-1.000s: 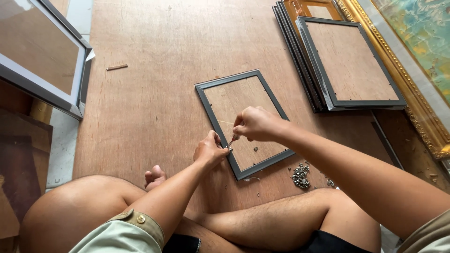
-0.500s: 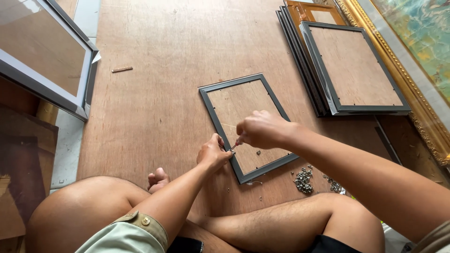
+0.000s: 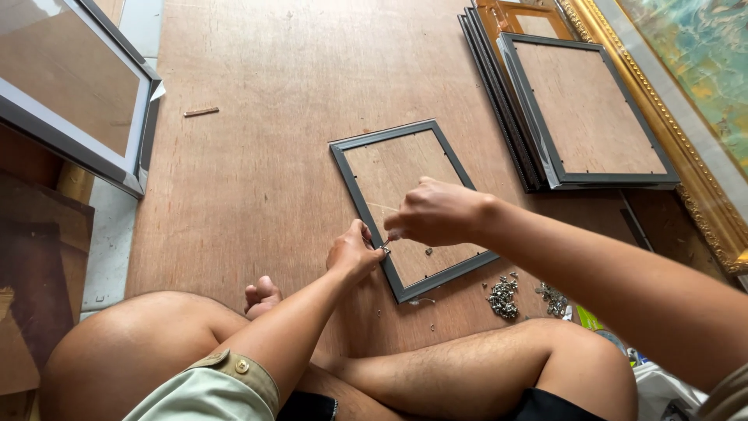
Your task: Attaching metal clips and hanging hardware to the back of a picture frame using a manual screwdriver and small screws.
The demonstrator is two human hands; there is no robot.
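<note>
Shifted slightly along the lower left rail since half a second earlier: both hands, still meeting at the same edge of the dark picture frame (image 3: 414, 204), lying back-up on the plywood floor (image 3: 257, 156) just ahead of crossed bare legs. Left hand (image 3: 354, 253) curled shut against the frame's rail, fingertips pinching a small metal piece hard to make out. Right hand (image 3: 436, 212) closed above it, fingers pressed together on something small at the same spot; exactly what, impossible to tell. Just right of the frame, a heap of small metal fasteners (image 3: 504, 296). Farther back, a stack of dark frames (image 3: 576, 117) beside a gilt-framed painting (image 3: 686, 93). At far left, a grey-framed panel (image 3: 70, 93).
</note>
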